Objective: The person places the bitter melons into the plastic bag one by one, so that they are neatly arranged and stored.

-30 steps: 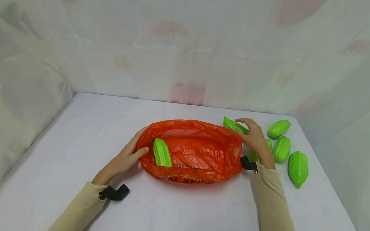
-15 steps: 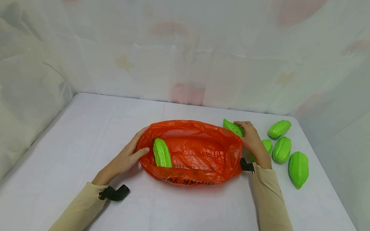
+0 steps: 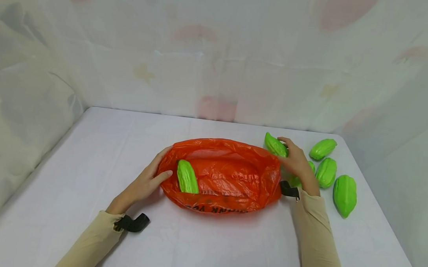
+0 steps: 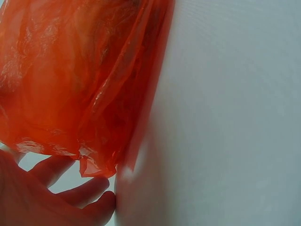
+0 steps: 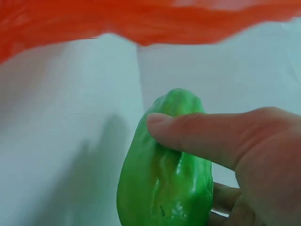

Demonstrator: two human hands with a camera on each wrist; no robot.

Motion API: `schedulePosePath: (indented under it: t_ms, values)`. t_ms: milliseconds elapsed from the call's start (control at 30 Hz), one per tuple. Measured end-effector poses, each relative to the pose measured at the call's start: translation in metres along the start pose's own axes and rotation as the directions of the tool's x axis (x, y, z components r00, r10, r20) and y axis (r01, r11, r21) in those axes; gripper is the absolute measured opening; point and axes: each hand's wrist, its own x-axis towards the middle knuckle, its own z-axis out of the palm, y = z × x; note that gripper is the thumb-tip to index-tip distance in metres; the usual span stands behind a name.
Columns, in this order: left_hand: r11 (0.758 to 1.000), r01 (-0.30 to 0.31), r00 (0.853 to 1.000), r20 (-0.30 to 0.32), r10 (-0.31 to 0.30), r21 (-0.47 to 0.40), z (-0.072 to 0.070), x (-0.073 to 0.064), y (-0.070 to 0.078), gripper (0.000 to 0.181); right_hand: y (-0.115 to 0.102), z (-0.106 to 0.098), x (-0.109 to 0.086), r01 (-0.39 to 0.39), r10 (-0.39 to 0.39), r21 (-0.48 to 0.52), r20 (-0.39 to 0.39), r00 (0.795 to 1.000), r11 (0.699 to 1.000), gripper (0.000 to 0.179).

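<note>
A red plastic bag (image 3: 230, 173) with black lettering lies with its mouth open in the middle of the table. Inside its left end is a bright green bitter melon (image 3: 187, 176), ridged and glossy. My left hand (image 3: 146, 184) holds the bag's left side, thumb over the rim and fingers outside; in the left wrist view those fingers (image 4: 84, 193) touch the bag's lower corner. Beyond the bag's right end, my right hand (image 3: 296, 160) grips another bitter melon (image 3: 275, 145). The right wrist view shows the thumb pressed on this bitter melon (image 5: 164, 188) and fingers behind it.
More bitter melons lie at the right: one at the back (image 3: 323, 149), one before it (image 3: 326, 172), one nearer the front (image 3: 344, 196) and one partly hidden by my right wrist (image 3: 311, 166). A white patterned curtain (image 3: 216, 59) hangs behind the table.
My right hand has closed on the bitter melon behind the bag and shifted it slightly right and up. The left hand and the bag have hardly moved.
</note>
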Motion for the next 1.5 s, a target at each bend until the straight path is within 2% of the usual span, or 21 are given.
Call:
schedulePosePath:
  t_ms: [200, 533, 833, 1500]
  values:
    - [1.0, 0.013, 1.0, 0.002, -0.013, 0.005, 0.0, -0.001, 0.0, 0.069, -0.004, -0.008, -0.004, -0.008, 0.008, 0.004, -0.007, 1.0, 1.0, 0.067]
    - [1.0, 0.0, 1.0, -0.003, 0.0, 0.025, 0.0, -0.001, -0.002, 0.068, -0.02, -0.025, -0.016, 0.011, -0.011, 0.008, -0.045, 0.999, 1.0, 0.072]
    - [0.999, 0.027, 1.0, 0.006, -0.027, 0.027, 0.0, -0.001, 0.001, 0.069, -0.032, -0.039, -0.029, 0.039, -0.037, 0.024, -0.091, 0.995, 0.999, 0.072]
    - [0.999, 0.008, 1.0, 0.002, -0.008, 0.033, 0.0, 0.001, -0.002, 0.068, -0.065, -0.043, -0.046, 0.078, -0.076, 0.02, -0.104, 0.992, 0.997, 0.073]
